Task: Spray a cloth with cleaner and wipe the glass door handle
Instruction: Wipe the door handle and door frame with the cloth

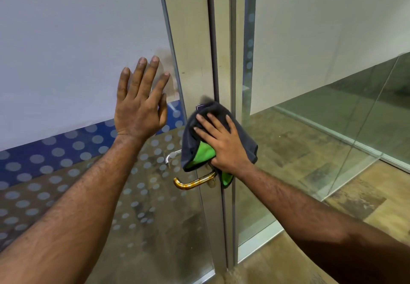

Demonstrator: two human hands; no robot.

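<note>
Braces left hand (138, 108) flat on glass door (66, 50), fingers straight and spread, nothing held. Presses dark, green-lined cloth (197, 135) against door edge with right hand (221, 144), fingers splayed, just above brass handle (193, 182). Drapes cloth's lower corner over handle base; lever exposed, pointing left. Small tag (199, 107) on cloth top, unreadable. Metal frame (233, 61) adjacent; open floor (288, 150) to right.

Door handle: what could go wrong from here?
The left hand lies flat on the glass door and may leave smudges. The right hand presses the cloth above the handle, so its lever could go unwiped. The cloth's hanging corner sits beside the door frame and might snag.
</note>
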